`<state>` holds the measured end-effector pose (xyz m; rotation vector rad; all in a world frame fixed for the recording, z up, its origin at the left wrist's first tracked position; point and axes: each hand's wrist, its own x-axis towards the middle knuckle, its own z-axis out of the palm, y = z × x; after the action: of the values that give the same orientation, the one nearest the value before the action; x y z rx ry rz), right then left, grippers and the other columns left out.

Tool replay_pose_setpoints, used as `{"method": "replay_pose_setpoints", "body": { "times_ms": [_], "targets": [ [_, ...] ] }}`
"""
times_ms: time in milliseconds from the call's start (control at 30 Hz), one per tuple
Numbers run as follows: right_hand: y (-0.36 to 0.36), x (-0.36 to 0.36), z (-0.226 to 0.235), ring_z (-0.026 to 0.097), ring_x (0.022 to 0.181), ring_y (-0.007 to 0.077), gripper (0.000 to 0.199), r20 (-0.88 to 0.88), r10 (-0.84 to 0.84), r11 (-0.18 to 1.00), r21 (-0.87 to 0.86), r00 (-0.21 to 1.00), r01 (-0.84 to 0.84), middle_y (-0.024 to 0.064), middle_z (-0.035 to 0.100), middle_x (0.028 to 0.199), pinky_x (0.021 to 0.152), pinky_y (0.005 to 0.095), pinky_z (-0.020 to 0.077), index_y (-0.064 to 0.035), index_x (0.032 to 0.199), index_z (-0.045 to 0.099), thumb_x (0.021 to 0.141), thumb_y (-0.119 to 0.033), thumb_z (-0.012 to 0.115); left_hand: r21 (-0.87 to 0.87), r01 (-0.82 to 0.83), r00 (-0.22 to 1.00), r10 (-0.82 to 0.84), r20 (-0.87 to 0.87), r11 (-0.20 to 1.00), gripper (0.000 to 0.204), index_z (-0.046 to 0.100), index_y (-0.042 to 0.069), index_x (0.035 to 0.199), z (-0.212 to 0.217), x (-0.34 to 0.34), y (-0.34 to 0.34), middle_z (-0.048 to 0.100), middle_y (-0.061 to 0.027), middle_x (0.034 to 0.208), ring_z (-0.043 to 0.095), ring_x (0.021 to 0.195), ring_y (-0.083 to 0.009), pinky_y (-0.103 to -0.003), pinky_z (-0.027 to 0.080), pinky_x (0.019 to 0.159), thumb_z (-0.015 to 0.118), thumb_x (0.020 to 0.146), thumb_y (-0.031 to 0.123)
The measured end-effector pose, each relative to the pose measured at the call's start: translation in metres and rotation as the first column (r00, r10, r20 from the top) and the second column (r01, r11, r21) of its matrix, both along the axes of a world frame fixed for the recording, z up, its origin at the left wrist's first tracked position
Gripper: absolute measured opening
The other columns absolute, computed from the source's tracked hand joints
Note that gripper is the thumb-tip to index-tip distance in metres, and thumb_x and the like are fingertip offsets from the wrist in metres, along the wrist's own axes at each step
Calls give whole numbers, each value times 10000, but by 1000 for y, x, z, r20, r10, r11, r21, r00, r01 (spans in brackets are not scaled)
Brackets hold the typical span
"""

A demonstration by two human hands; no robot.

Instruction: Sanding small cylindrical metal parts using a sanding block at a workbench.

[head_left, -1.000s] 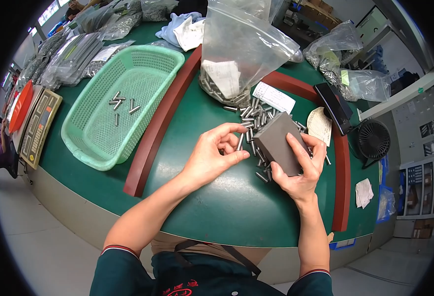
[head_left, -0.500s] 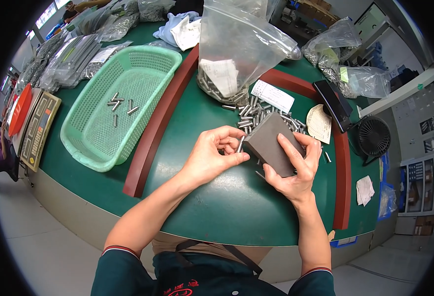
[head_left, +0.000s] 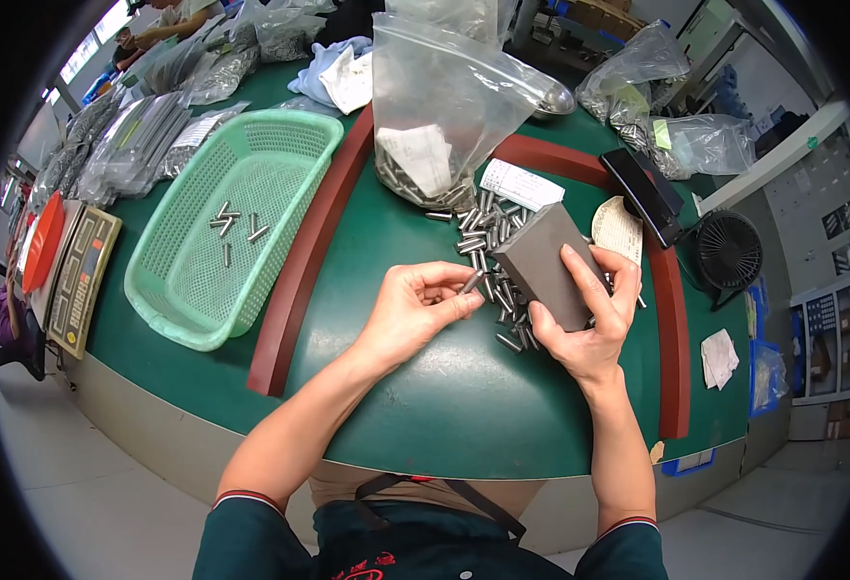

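Note:
Between the fingertips and thumb of my left hand (head_left: pixel 417 311) is a small metal pin (head_left: pixel 472 281), tilted. My right hand (head_left: pixel 594 319) grips a dark grey rectangular block (head_left: pixel 548 263) by its sides, tipped up above the table. Behind and under the block lies a loose pile of metal pins (head_left: pixel 478 235), partly covered by it. The pin and the block are close but apart. At the back of the pile stands a clear plastic bag (head_left: pixel 444 97) with more pins in its bottom. A green basket (head_left: pixel 241 314) on the left holds several pins (head_left: pixel 225 224).
Red-brown bars (head_left: pixel 299 280) frame the work area on a green table (head_left: pixel 425 416). A phone (head_left: pixel 640 198), a round paper tag (head_left: pixel 617 232) and a black fan (head_left: pixel 729 253) stand to the right. A scale (head_left: pixel 79 275) and filled bags (head_left: pixel 135 145) are at the left.
The block in my right hand has moved slightly right and up, uncovering more pins. The pin in my left hand has tilted from near upright to a flatter slant.

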<state>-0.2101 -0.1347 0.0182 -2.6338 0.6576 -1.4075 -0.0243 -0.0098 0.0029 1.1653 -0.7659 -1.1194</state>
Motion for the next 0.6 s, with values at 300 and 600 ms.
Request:
{"method": "replay_pose_setpoints", "body": {
  "times_ms": [300, 600],
  "targets": [
    [9, 1, 4, 532, 914, 286, 629, -34, 35, 999, -14, 999, -36, 143, 549, 1065, 807, 401, 409, -126, 1105, 725, 503, -290, 810, -18, -120, 982, 122, 145, 993, 235, 702, -36, 1066, -5, -1, 2, 699, -38, 858, 607, 727, -66, -222, 504, 660, 733, 838, 12],
    [17, 10, 9, 522, 886, 286, 615, -10, -19, 996, -84, 1000, 18, 139, 548, 1046, 783, 397, 391, -122, 1119, 715, 529, -265, 810, 16, -140, 943, 128, 307, 990, 218, 716, -50, 998, 1, -9, 2, 704, -54, 790, 607, 694, -70, -243, 513, 651, 755, 797, 25]
  ]
}}
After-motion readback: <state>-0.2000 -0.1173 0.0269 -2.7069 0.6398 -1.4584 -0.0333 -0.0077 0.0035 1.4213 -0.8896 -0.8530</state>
